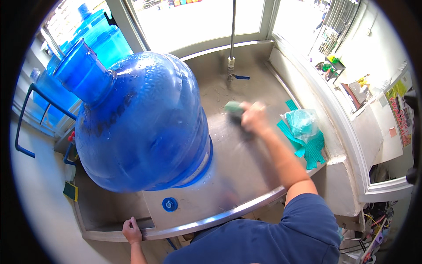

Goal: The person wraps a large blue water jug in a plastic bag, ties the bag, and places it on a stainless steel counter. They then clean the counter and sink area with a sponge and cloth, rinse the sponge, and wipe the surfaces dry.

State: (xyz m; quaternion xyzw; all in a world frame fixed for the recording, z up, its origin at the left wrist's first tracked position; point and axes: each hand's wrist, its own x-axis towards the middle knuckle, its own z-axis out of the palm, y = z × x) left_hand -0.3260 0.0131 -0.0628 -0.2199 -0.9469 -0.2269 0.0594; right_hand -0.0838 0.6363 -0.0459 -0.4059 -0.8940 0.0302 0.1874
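Note:
My right hand (255,118) is closed on a green scouring pad (233,106), blurred by motion, over the stainless steel sink top (239,154). Down at the front left, my left hand (132,230) rests in a loose fist at the sink's metal rim (189,229), with nothing visible in it. A large blue water jug (145,119) stands on the steel to the left of my right hand, its neck toward the upper left and water drops on its shoulder. A round blue cap (169,204) lies near the front edge, between the jug and my left hand.
Teal ribbed gloves (313,152) and a clear plastic bag (302,124) lie at the right. A pipe with a blue-handled valve (239,77) comes down at the back. More blue jugs (101,35) stand behind the window at left. A yellow-green sponge (70,191) is at the left wall.

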